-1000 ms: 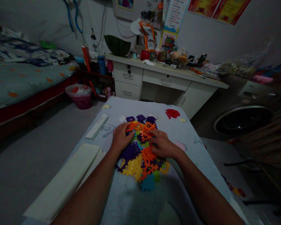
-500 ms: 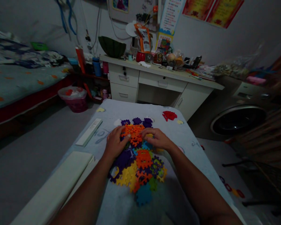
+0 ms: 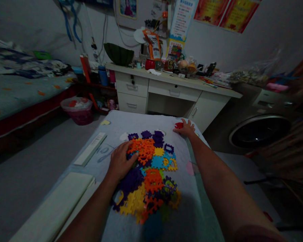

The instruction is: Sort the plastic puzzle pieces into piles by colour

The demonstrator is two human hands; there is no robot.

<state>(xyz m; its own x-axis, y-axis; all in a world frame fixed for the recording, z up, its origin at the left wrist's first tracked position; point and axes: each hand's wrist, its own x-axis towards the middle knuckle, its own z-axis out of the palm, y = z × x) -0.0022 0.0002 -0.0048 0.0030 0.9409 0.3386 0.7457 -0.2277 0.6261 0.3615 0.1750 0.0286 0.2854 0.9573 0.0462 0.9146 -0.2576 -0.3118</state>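
A heap of coloured interlocking plastic pieces (image 3: 151,174), orange, purple, yellow and blue, lies in the middle of a light blue cloth-covered table (image 3: 131,121). My left hand (image 3: 120,161) lies flat on the left side of the heap, fingers spread over the orange pieces (image 3: 142,149). My right hand (image 3: 185,128) reaches to the far right corner and rests its fingers on a red piece (image 3: 178,125), which it partly covers. I cannot see whether the fingers are closed round that piece.
A white strip (image 3: 90,153) and a long pale box (image 3: 53,208) lie at the table's left edge. Behind stand a cluttered white desk (image 3: 171,90), a bed (image 3: 20,94) at left, a pink bin (image 3: 77,111), and a washing machine (image 3: 260,131) at right.
My right hand left the heap and reached forward and right to the red piece at the far corner. My left hand stayed on the heap. The camera tilted slightly.
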